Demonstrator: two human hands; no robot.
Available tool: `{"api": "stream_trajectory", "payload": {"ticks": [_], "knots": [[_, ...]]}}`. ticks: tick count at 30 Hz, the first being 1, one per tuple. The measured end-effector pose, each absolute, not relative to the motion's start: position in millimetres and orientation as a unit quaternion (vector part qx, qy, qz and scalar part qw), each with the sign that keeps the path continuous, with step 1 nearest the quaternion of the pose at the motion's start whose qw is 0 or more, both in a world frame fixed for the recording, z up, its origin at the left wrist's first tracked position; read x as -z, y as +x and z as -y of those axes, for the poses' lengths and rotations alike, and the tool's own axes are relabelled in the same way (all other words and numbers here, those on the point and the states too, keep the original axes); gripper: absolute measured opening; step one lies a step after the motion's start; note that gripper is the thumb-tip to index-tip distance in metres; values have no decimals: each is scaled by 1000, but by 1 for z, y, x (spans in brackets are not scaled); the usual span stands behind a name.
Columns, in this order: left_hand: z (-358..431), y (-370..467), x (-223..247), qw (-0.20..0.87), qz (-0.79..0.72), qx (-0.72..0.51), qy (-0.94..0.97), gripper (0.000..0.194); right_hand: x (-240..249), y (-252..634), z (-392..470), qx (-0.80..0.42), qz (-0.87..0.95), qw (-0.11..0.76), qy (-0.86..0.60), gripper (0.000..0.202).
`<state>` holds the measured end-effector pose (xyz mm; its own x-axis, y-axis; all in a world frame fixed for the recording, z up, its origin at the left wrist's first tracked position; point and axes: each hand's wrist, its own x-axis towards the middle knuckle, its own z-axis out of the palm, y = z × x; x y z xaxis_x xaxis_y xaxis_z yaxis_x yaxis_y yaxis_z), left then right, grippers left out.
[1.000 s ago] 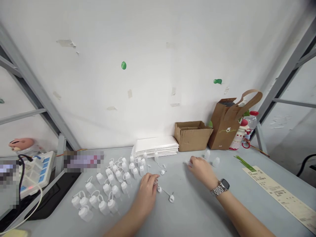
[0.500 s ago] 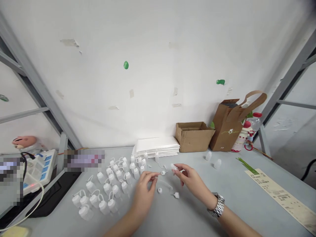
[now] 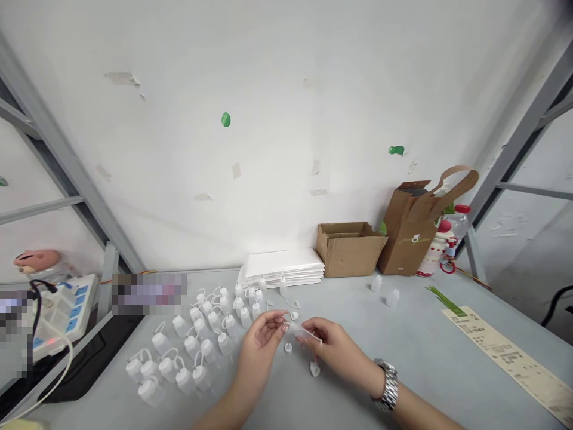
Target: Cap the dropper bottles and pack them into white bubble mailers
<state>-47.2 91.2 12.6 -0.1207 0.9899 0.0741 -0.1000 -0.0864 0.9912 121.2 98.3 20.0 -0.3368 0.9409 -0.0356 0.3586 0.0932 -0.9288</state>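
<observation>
Pinching a small translucent bottle (image 3: 293,332) at the frame's lower centre, the right hand (image 3: 335,344) meets the left hand (image 3: 260,338), which seems to pinch a slim white strap (image 3: 313,336), the bottle's long axis apparently sideways between both grips (blur hides its ends).

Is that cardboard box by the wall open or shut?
Open: the top of the cardboard box has no cover, and its inner walls show above the front rim. Whether it is empty, I cannot tell.

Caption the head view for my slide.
Right hand holds a translucent bottle at the left hand, with clustered capped bottles off to the left.
</observation>
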Motion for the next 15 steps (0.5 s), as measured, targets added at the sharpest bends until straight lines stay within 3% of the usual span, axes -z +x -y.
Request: {"api": "stream_trajectory", "payload": {"ticks": [15], "knots": [[-93, -51, -13, 444, -522, -531, 498, 16, -12, 117, -95, -479, 669, 324, -466, 28]]}}
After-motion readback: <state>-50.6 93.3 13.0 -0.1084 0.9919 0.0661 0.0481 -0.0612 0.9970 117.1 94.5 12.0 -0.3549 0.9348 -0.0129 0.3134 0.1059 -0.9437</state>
